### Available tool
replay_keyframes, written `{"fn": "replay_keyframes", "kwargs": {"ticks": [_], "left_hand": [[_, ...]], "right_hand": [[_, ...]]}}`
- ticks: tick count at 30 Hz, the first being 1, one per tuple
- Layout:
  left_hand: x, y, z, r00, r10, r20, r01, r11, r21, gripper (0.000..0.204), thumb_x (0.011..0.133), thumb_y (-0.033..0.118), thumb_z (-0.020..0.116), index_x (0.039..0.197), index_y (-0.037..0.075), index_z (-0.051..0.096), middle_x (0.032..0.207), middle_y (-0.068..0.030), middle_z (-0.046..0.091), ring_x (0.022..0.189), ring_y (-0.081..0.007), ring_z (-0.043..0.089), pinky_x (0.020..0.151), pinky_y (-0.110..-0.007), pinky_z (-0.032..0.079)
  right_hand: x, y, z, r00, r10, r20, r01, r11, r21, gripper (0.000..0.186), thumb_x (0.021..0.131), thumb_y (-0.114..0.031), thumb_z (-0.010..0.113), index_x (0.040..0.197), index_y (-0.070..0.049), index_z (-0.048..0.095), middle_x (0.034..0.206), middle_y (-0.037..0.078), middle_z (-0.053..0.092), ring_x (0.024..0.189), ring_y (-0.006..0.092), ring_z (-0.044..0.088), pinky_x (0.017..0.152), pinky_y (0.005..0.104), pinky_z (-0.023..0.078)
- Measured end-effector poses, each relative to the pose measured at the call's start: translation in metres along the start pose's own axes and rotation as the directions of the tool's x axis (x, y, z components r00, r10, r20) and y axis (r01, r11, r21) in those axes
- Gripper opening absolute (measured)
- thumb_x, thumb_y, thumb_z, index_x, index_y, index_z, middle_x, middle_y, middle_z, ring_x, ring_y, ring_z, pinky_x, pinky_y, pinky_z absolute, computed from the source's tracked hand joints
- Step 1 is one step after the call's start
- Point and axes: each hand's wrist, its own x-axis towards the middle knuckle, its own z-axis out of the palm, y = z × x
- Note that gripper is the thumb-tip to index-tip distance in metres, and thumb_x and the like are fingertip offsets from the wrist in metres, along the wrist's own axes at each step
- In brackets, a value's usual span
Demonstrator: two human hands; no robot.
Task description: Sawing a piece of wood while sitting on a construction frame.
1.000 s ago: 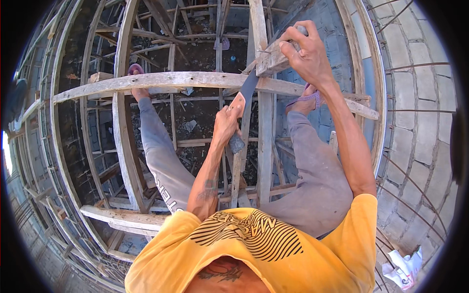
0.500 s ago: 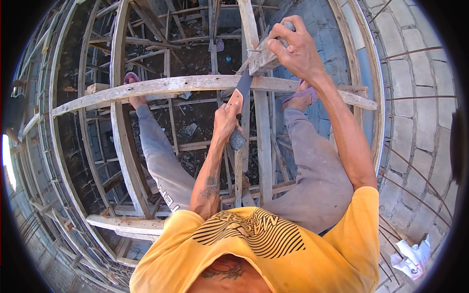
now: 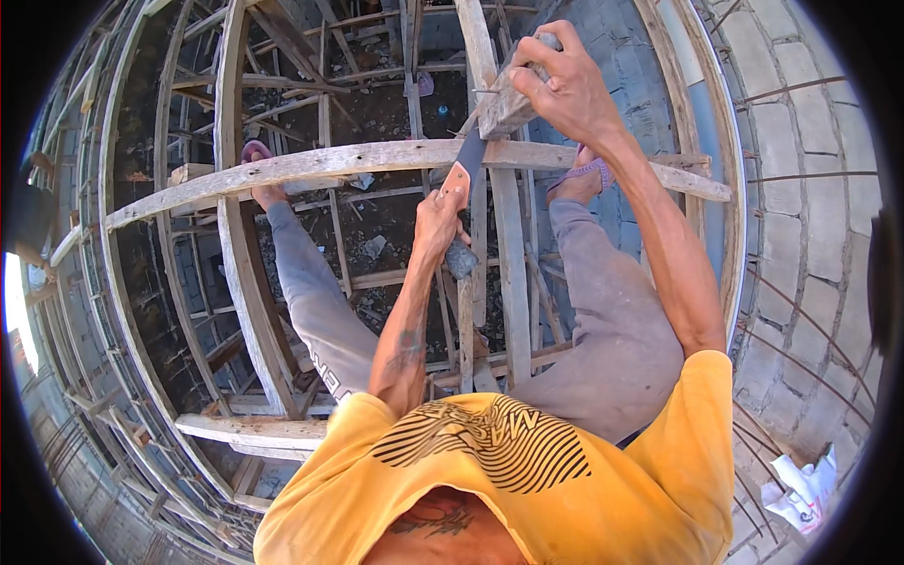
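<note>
My left hand (image 3: 439, 218) is closed around the orange-brown handle of a handsaw (image 3: 470, 155). Its dark blade runs up to the near end of a short wooden block (image 3: 508, 108); the teeth cannot be made out. My right hand (image 3: 565, 80) grips this block from above, fingers bent over its top. A nail (image 3: 486, 91) sticks out sideways from the block. Beneath both lies a long weathered beam (image 3: 330, 163), crossing from left to right. Just below my left fist shows a rough grey lump (image 3: 460, 261), whose kind I cannot tell.
Upright and crossing timbers (image 3: 247, 273) form a framework around me, with dark, littered ground far below. My feet, in purple sandals (image 3: 256, 151), stand apart on it. At the right are a block wall (image 3: 782, 254), protruding rods (image 3: 800, 179) and a white bag (image 3: 802, 490).
The picture has shifted slightly. Both hands keep their grips, and the saw blade stays beside the block with only a small movement.
</note>
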Motion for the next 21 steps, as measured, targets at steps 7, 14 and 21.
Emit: {"fn": "replay_keyframes", "kwargs": {"ticks": [7, 14, 21], "left_hand": [[-0.118, -0.038, -0.048, 0.989, -0.147, -0.031, 0.148, 0.989, 0.015, 0.040, 0.101, 0.031, 0.062, 0.114, -0.006, 0.063, 0.062, -0.0042, 0.057, 0.043, -0.0130, 0.053, 0.040, -0.029, 0.049], [-0.006, -0.010, -0.013, 1.000, -0.001, -0.003, 0.001, 0.999, 0.035, 0.041, 0.100, 0.036, 0.061, 0.101, -0.005, 0.058, 0.061, -0.0057, 0.054, 0.042, -0.0171, 0.056, 0.038, -0.031, 0.047], [-0.111, -0.041, -0.048, 0.991, -0.132, 0.007, 0.131, 0.991, 0.037, 0.039, 0.102, 0.033, 0.061, 0.106, -0.006, 0.058, 0.060, -0.0050, 0.054, 0.042, -0.0159, 0.055, 0.039, -0.031, 0.046]], "right_hand": [[-0.011, 0.008, -0.019, 0.999, 0.028, 0.023, -0.027, 0.998, -0.051, 0.016, 0.090, -0.023, 0.069, 0.102, -0.013, 0.068, 0.121, 0.014, 0.054, 0.096, 0.0305, 0.065, 0.076, 0.0404, 0.054], [0.002, 0.001, -0.003, 0.999, -0.053, 0.009, 0.054, 0.998, -0.035, 0.015, 0.091, -0.023, 0.068, 0.102, -0.012, 0.068, 0.119, 0.013, 0.055, 0.099, 0.0320, 0.064, 0.082, 0.0425, 0.053], [-0.010, 0.008, -0.019, 0.999, 0.034, 0.020, -0.034, 0.999, -0.004, 0.014, 0.092, -0.022, 0.068, 0.099, -0.011, 0.068, 0.117, 0.012, 0.054, 0.099, 0.0283, 0.064, 0.076, 0.0399, 0.054]]}}
